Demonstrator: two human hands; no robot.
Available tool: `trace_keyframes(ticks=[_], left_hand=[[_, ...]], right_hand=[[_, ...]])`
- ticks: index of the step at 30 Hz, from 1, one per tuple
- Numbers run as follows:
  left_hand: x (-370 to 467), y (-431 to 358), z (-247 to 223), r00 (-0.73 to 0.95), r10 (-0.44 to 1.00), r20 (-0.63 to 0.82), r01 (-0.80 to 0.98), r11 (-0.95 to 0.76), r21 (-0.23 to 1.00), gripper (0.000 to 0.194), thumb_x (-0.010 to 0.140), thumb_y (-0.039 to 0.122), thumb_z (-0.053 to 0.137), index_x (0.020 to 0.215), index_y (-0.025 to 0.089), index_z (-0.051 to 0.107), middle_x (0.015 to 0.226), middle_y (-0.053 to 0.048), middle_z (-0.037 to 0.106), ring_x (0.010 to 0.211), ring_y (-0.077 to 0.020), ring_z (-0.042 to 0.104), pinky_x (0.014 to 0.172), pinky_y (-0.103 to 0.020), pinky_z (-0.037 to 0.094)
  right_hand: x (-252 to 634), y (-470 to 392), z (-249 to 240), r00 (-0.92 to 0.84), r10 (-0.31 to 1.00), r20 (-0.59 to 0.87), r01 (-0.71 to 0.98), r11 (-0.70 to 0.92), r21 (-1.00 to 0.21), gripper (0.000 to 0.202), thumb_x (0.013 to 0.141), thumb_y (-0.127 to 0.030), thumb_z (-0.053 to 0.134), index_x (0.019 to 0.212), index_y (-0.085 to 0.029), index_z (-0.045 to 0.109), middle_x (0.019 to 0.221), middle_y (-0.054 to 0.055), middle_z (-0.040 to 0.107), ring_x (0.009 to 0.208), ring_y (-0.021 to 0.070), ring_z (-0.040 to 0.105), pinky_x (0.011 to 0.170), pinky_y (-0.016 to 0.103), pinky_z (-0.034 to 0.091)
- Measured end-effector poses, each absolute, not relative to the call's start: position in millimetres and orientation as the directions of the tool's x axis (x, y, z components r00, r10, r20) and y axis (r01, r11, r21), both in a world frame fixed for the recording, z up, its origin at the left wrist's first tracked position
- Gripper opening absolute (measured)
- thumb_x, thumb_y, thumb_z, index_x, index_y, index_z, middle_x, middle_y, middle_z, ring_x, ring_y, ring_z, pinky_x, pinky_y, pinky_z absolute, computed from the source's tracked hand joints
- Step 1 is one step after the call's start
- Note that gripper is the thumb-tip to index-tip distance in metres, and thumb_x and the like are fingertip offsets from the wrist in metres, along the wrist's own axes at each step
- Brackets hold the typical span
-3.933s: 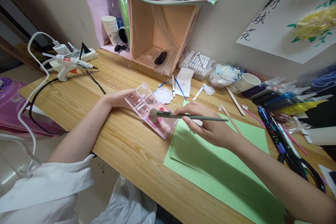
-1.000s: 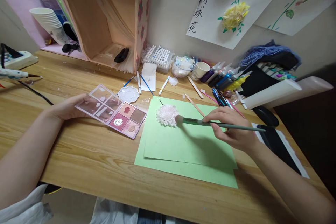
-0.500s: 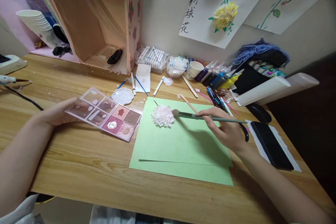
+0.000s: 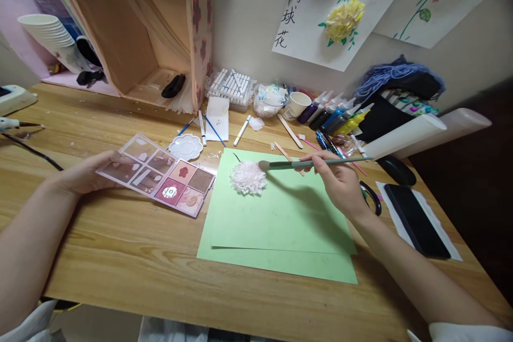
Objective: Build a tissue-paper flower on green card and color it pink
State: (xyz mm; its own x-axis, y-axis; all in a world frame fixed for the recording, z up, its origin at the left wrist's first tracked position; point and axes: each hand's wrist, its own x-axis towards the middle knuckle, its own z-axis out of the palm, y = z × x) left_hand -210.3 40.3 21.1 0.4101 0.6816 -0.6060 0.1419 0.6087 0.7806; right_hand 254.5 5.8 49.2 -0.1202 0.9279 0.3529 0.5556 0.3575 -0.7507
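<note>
Your right hand (image 4: 340,181) has its fingers (image 4: 320,155) pinched round the brush (image 4: 290,164), bristles at the upper right edge of the flower (image 4: 248,178), which lies on green paper (image 4: 276,230) on the counter (image 4: 160,272). Your left hand (image 4: 90,173) grips the open palette (image 4: 162,179) by its clear lid (image 4: 138,165).

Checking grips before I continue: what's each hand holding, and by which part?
Right hand: brush, by its handle. Left hand: open palette, by its clear lid.

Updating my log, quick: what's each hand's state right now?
Left hand: closed, holding the palette.
Right hand: closed, holding the brush.
</note>
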Motion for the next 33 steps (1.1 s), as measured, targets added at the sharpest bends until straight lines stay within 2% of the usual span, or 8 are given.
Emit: trace_keyframes(ticks=[4,7,10,13,20,26,31,33], left_hand=[[-211,40,21,0.376,0.696,-0.612,0.153,0.605,0.782,0.064,0.077,0.036,0.036,0.132,0.002,0.043,0.086,-0.009,0.074,0.100,-0.0298,0.063,0.087,-0.033,0.050],[-209,39,23,0.360,0.705,-0.611,0.170,0.594,0.786,0.066,0.076,0.035,0.036,0.133,0.002,0.040,0.085,-0.008,0.074,0.100,-0.0294,0.063,0.086,-0.034,0.050],[-205,39,26,0.325,0.718,-0.615,0.221,0.575,0.788,0.068,0.073,0.036,0.037,0.131,0.002,0.042,0.081,-0.007,0.074,0.100,-0.0299,0.063,0.085,-0.034,0.051],[-202,38,28,0.286,0.733,-0.617,0.255,0.562,0.787,0.070,0.069,0.038,0.038,0.129,0.001,0.045,0.077,-0.006,0.074,0.099,-0.0309,0.063,0.083,-0.035,0.052],[-197,35,32,0.251,0.741,-0.622,0.166,0.601,0.782,0.070,0.066,0.037,0.043,0.127,0.003,0.047,0.077,-0.006,0.074,0.100,-0.0308,0.064,0.084,-0.037,0.053],[-195,33,33,-0.003,0.782,-0.623,0.239,0.605,0.759,0.074,0.057,0.037,0.050,0.123,0.004,0.051,0.060,-0.002,0.070,0.089,-0.0317,0.067,0.076,-0.036,0.057],[-194,34,35,0.191,0.755,-0.628,0.247,0.582,0.775,0.071,0.065,0.039,0.046,0.127,0.005,0.046,0.078,-0.005,0.073,0.095,-0.0322,0.064,0.086,-0.038,0.054],[-194,34,35,0.216,0.749,-0.626,0.245,0.579,0.777,0.073,0.065,0.039,0.045,0.129,0.005,0.043,0.084,-0.006,0.073,0.100,-0.0333,0.063,0.088,-0.039,0.052]], right_hand=[[254,-8,51,-0.074,0.844,0.531,0.543,0.481,-0.688,0.021,0.092,-0.027,0.043,0.088,-0.022,0.064,0.076,0.003,0.066,0.070,0.0164,0.060,0.065,0.031,0.048],[253,-22,50,-0.304,0.707,0.639,0.512,0.687,-0.516,0.017,0.088,-0.020,0.044,0.087,-0.022,0.061,0.074,0.004,0.065,0.068,0.0175,0.060,0.060,0.031,0.049],[247,-32,49,-0.610,0.500,0.615,0.438,0.859,-0.264,0.018,0.082,-0.012,0.045,0.093,-0.019,0.058,0.071,0.005,0.066,0.064,0.0166,0.059,0.056,0.029,0.050],[242,-36,49,-0.703,0.362,0.612,0.402,0.912,-0.079,0.021,0.080,-0.009,0.046,0.097,-0.016,0.056,0.069,0.006,0.067,0.062,0.0161,0.060,0.056,0.028,0.051],[241,-39,49,-0.715,0.349,0.605,0.418,0.908,-0.030,0.016,0.084,-0.010,0.045,0.095,-0.015,0.056,0.067,0.006,0.067,0.063,0.0159,0.061,0.056,0.027,0.052],[244,-47,51,-0.614,0.379,0.692,0.489,0.871,-0.042,0.019,0.090,-0.015,0.039,0.097,-0.016,0.058,0.066,0.006,0.067,0.061,0.0154,0.060,0.055,0.027,0.051],[245,-46,52,-0.488,0.485,0.726,0.543,0.820,-0.182,0.025,0.091,-0.023,0.037,0.107,-0.022,0.056,0.072,0.006,0.068,0.065,0.0196,0.061,0.058,0.035,0.050],[238,-42,52,-0.508,0.474,0.719,0.526,0.832,-0.177,0.025,0.092,-0.024,0.036,0.108,-0.021,0.056,0.075,0.007,0.068,0.067,0.0197,0.061,0.061,0.035,0.050]])
